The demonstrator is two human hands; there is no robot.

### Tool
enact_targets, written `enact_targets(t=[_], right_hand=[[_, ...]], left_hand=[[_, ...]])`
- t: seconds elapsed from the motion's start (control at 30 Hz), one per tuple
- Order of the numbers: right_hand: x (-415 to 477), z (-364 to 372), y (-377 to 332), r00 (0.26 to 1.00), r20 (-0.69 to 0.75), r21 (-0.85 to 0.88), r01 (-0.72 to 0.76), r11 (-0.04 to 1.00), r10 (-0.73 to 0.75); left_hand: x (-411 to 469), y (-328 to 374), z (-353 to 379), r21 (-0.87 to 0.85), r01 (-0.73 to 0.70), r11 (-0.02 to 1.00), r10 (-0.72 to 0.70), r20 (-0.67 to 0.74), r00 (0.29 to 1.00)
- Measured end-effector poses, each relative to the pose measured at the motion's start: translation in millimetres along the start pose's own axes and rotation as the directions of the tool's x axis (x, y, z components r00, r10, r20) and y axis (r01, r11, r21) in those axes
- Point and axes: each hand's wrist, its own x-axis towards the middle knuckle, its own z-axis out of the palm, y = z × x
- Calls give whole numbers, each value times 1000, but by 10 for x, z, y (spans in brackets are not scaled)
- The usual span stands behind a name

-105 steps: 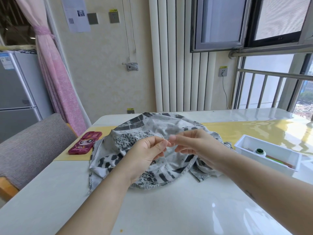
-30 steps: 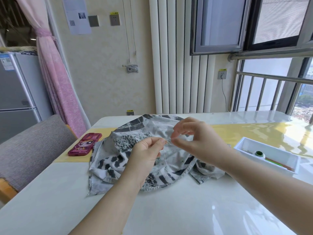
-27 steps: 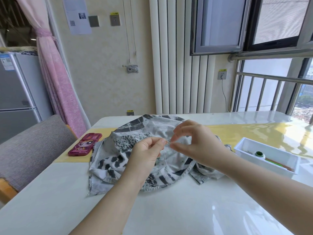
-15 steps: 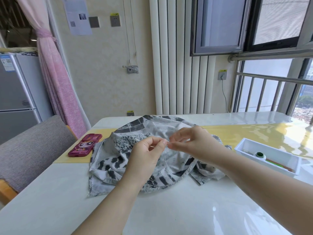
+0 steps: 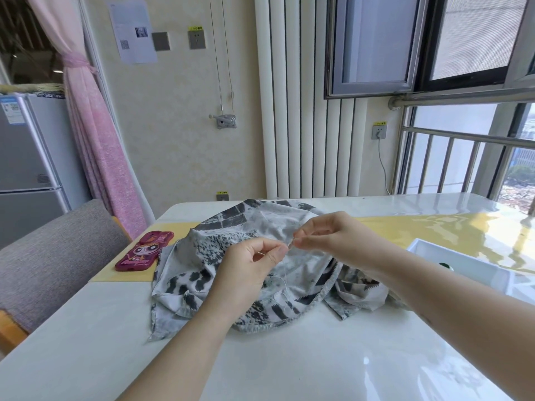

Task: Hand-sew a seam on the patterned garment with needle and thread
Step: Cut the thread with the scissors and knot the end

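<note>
Over the garment (image 5: 202, 256) at 12 o'clock, the right hand (image 5: 333, 235) has been lowered to the left hand (image 5: 249, 267), both pinching thread (image 5: 285, 287); stitch judged unfinished.

Nothing in front of you reads clearly. The yellow labels (image 5: 196, 28) above the sockets (image 5: 197, 39) carry small black characters, too blurred to make out. The paper sheet (image 5: 131, 21) shows a QR code (image 5: 125, 44) and fine print. The phone case (image 5: 144, 251) has cartoon lettering and the fridge sticker (image 5: 10, 110) small print, both illegible.
</note>
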Motion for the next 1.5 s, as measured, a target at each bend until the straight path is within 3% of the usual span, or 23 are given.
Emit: enact_targets(t=[0.27,0.43,0.77,0.9,1.03,1.13,1.3,1.5], right_hand=[[-3,-22,1,999,-25,-46,-25,999,24],[-17,-27,4,999,3,-73,-49,996,50],[-13,-16,50,998,20,-164,65,984,-63],[9,19,145,991,-70,5,111,994,-110],[-2,151,328,969,-241,339,25,940,61],[-49,286,403,976,-122,554,-82,829,179],[-69,430,388,972,224,704,-210,678,70],[-68,451,365,983,178,742,-159,651,37]], left_hand=[[-3,-33,3,23,85,996,-86,38,996],[-3,-19,19,-118,158,980,-143,126,982],[-22,21,38,-96,148,984,-138,96,986],[-29,21,54,-152,155,976,-146,72,987],[-43,28,75,-277,202,939,-191,64,979],[-57,26,117,-366,240,899,-247,30,969],[-48,27,167,-412,295,862,-330,-15,944],[-41,35,129,-524,321,789,-382,-10,924]])
